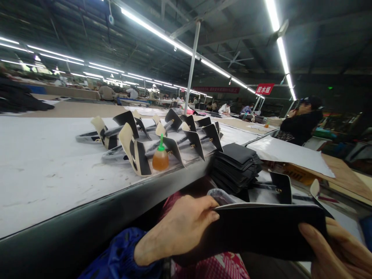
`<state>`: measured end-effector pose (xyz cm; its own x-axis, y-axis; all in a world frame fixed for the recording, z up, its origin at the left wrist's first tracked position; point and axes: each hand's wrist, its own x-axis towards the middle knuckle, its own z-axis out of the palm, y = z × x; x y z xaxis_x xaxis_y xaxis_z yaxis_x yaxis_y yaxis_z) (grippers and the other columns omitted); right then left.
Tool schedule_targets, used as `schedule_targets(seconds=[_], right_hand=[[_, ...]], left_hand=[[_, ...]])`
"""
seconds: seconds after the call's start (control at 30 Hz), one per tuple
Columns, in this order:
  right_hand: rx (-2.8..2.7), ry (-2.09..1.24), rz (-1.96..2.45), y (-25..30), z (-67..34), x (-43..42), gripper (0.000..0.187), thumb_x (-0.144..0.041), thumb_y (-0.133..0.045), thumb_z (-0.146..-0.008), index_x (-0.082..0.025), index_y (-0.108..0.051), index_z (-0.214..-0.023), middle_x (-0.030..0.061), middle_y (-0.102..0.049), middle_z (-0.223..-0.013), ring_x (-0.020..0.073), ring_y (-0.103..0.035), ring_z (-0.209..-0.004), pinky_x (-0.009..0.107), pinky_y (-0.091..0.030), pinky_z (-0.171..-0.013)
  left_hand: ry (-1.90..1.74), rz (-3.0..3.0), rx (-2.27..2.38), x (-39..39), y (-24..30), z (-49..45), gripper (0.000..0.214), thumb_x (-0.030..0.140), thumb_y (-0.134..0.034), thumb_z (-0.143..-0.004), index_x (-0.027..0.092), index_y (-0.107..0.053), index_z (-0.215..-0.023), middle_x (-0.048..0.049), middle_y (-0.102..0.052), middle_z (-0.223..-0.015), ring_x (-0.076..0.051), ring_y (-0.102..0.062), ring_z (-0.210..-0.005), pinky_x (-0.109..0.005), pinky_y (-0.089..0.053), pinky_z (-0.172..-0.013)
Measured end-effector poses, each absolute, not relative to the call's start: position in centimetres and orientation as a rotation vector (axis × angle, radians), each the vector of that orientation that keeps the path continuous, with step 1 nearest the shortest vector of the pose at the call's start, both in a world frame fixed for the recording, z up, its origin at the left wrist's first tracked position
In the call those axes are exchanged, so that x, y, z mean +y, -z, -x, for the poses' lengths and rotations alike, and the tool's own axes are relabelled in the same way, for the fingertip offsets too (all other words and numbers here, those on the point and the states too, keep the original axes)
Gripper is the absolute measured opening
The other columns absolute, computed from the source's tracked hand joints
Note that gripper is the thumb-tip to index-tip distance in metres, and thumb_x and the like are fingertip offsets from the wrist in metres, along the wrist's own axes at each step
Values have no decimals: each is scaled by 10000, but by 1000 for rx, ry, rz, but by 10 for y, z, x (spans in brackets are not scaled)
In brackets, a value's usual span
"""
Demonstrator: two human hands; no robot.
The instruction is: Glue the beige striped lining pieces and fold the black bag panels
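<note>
Both my hands hold a flat black leather piece (267,228) low in the view, close to my lap. My left hand (180,228) grips its left end, thumb on top and fingers closed under it. My right hand (334,252) pinches its right end at the bottom right corner, thumb across the front. A blue sleeve covers my left forearm. Just behind the piece lies a stack of black leather pieces (235,164) on the table edge.
A long white table (43,162) carries several folded black-and-cream leather parts (174,143) and a small orange glue bottle (160,157) with a green tip. A person in black (302,124) sits at the right. White paper (287,153) lies on a wooden bench. Other workers sit far back.
</note>
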<state>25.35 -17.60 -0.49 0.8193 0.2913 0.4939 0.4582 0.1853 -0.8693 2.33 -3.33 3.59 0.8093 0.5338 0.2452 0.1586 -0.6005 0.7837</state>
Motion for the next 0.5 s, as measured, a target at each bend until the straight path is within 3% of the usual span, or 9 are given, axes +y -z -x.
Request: schedule_targets(seconds=[0.1, 0.17, 0.33, 0.5], right_hand=[[-527, 8, 1411, 9, -258, -169, 357, -487, -913, -576, -261, -751, -800, 26, -728, -978, 203, -628, -863, 280, -494, -741], [-499, -44, 1390, 11, -260, -163, 360, -483, -919, -556, -251, -753, -776, 20, -732, -919, 180, -624, -814, 238, -497, -671], [-543, -118, 1305, 13, -264, -155, 362, -492, -925, -525, -244, -755, -728, -4, -718, -828, 141, -602, -761, 178, -486, -619], [-615, -162, 1248, 16, -265, -160, 296, -445, -923, -579, -247, -759, -725, 1, -716, -800, 146, -613, -748, 187, -494, -627]], left_hand=[[-584, -2184, 495, -35, -33, -23, 203, 252, -526, -972, 195, -721, -970, 12, -715, -778, -131, -607, -646, -229, -397, -614], [-585, -2180, 451, -36, -29, -21, 234, 238, -515, -978, 203, -733, -1054, -2, -745, -835, -139, -640, -688, -222, -435, -649], [-604, -2137, 317, -40, -26, -16, 455, 199, -502, -989, 352, -598, -1407, 26, -788, -1058, -141, -711, -818, -196, -523, -776], [-684, -2165, 310, -42, -29, -14, 326, 291, -552, -988, 289, -737, -1256, -8, -805, -986, -203, -752, -852, -240, -582, -775]])
